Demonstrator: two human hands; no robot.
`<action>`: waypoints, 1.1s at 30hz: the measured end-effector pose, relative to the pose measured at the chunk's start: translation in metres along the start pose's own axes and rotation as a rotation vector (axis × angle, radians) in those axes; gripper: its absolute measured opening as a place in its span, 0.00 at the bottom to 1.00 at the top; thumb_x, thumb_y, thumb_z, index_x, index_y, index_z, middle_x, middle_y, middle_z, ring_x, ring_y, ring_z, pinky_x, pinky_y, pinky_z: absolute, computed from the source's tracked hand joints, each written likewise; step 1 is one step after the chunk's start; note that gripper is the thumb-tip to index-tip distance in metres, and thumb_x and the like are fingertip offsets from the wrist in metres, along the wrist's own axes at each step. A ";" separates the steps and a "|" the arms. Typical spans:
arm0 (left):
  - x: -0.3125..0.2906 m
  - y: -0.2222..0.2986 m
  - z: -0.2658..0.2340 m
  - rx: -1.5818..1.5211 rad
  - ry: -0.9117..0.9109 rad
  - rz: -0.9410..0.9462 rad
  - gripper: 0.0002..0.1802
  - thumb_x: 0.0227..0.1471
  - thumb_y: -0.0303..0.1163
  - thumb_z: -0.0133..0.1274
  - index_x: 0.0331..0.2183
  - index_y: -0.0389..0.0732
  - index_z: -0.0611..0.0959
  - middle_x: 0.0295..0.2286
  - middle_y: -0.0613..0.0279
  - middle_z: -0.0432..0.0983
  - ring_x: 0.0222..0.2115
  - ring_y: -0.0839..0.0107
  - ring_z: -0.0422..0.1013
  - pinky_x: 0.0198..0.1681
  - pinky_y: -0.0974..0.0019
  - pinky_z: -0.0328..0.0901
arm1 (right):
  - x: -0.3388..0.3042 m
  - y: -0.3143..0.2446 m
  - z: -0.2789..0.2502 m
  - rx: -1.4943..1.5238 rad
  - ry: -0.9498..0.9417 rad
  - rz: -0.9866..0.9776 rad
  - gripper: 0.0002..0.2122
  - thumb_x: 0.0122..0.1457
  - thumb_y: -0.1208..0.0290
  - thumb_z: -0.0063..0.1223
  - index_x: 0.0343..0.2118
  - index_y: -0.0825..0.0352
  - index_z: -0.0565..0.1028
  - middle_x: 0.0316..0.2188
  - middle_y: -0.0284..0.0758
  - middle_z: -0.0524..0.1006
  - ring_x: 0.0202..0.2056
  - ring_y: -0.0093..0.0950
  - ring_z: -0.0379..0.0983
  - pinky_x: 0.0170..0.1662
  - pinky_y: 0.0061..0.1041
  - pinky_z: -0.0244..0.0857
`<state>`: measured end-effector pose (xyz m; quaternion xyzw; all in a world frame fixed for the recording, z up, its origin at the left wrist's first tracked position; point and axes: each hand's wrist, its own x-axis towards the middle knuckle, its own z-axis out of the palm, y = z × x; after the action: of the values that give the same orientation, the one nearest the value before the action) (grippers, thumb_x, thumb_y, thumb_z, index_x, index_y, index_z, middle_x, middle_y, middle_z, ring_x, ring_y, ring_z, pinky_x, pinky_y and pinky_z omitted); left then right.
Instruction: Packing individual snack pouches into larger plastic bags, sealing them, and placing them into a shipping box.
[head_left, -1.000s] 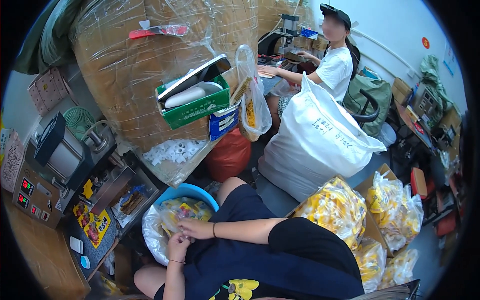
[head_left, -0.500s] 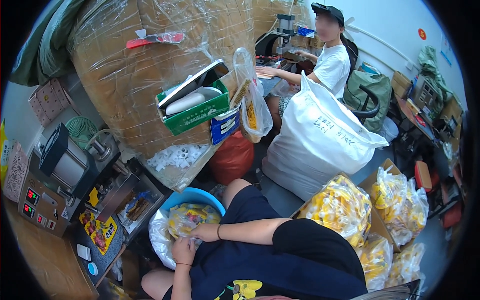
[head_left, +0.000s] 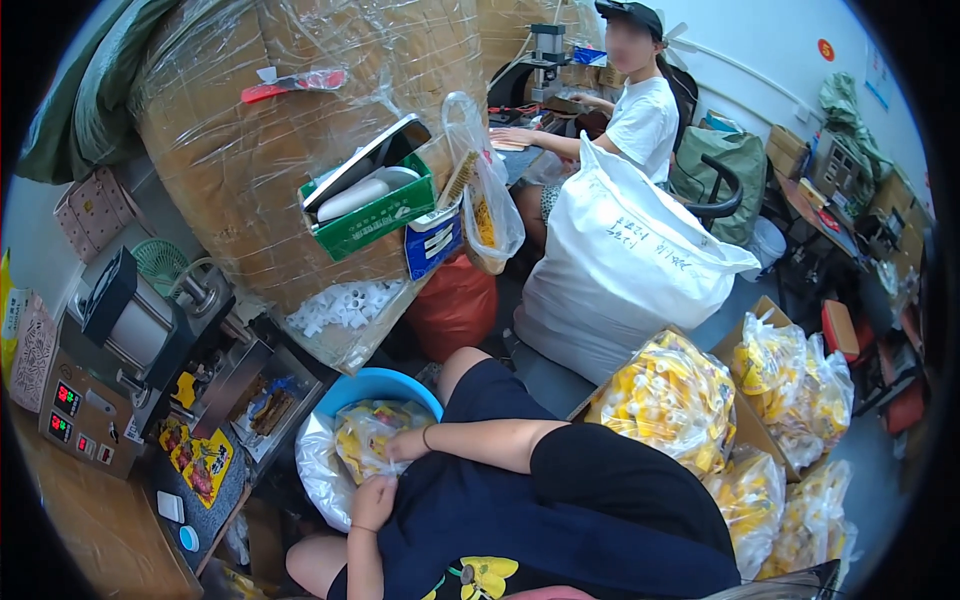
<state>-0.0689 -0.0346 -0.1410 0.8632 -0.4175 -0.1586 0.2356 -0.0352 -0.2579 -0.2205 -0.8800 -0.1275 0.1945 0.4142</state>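
Observation:
A clear plastic bag of yellow packets (head_left: 370, 432) lies in a round blue tub (head_left: 400, 378) between my knees. My right hand (head_left: 406, 446) is closed on the near right part of this bag, its fingertips partly lost against the plastic. Just below it, my left hand (head_left: 373, 502) is also closed, thumb and fingers pinching the bag's gathered edge. A white translucent plastic liner (head_left: 318, 468) hangs over the tub's left side.
A press machine (head_left: 140, 330) stands on the left bench, with yellow printed pouches (head_left: 200, 462) before it. Ahead, a wrapped carton stack (head_left: 240, 190) carries a green box (head_left: 370, 215). A large white sack (head_left: 630, 270) and filled bags (head_left: 665, 400) stand right. A co-worker (head_left: 640, 125) sits beyond.
My hands have drawn slightly apart, the right one moving up and the left one shifting a little right. The whole view has shifted slightly.

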 end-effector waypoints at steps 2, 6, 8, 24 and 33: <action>-0.021 -0.031 0.016 -0.365 0.476 -0.243 0.17 0.57 0.42 0.53 0.38 0.37 0.81 0.33 0.47 0.76 0.35 0.48 0.73 0.38 0.50 0.67 | -0.014 -0.020 0.016 -0.123 -0.071 -0.282 0.19 0.57 0.57 0.56 0.46 0.65 0.76 0.40 0.47 0.79 0.45 0.41 0.77 0.44 0.43 0.69; -0.049 -0.048 0.000 0.045 0.816 -0.609 0.27 0.56 0.45 0.55 0.50 0.36 0.74 0.40 0.42 0.71 0.42 0.44 0.70 0.46 0.50 0.65 | -0.052 -0.076 -0.017 -0.002 0.125 -0.190 0.19 0.53 0.56 0.62 0.39 0.66 0.76 0.36 0.46 0.78 0.39 0.41 0.76 0.42 0.41 0.68; -0.061 -0.072 0.000 0.074 0.755 -0.814 0.33 0.56 0.48 0.56 0.55 0.35 0.70 0.44 0.36 0.69 0.47 0.41 0.66 0.51 0.50 0.63 | -0.085 -0.093 -0.048 0.165 0.280 -0.132 0.15 0.55 0.58 0.62 0.32 0.67 0.74 0.31 0.41 0.77 0.34 0.35 0.75 0.38 0.36 0.67; -0.095 -0.160 0.022 -0.752 0.618 -0.988 0.16 0.62 0.40 0.50 0.33 0.36 0.80 0.26 0.63 0.75 0.24 0.72 0.70 0.25 0.66 0.66 | -0.453 -0.259 -0.214 0.009 1.099 -0.442 0.13 0.48 0.73 0.66 0.20 0.64 0.68 0.18 0.30 0.69 0.20 0.23 0.65 0.26 0.25 0.57; -0.101 -0.128 0.016 -0.331 0.986 -0.809 0.15 0.60 0.35 0.49 0.31 0.31 0.71 0.29 0.48 0.71 0.32 0.59 0.68 0.42 0.57 0.64 | -0.527 -0.219 -0.229 -0.446 0.963 0.592 0.16 0.57 0.59 0.61 0.24 0.68 0.73 0.17 0.39 0.73 0.20 0.33 0.72 0.26 0.29 0.64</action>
<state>-0.0541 0.1102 -0.2153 0.8758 0.1269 0.1173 0.4506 -0.4163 -0.4798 0.2071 -0.9327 0.2867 -0.1500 0.1592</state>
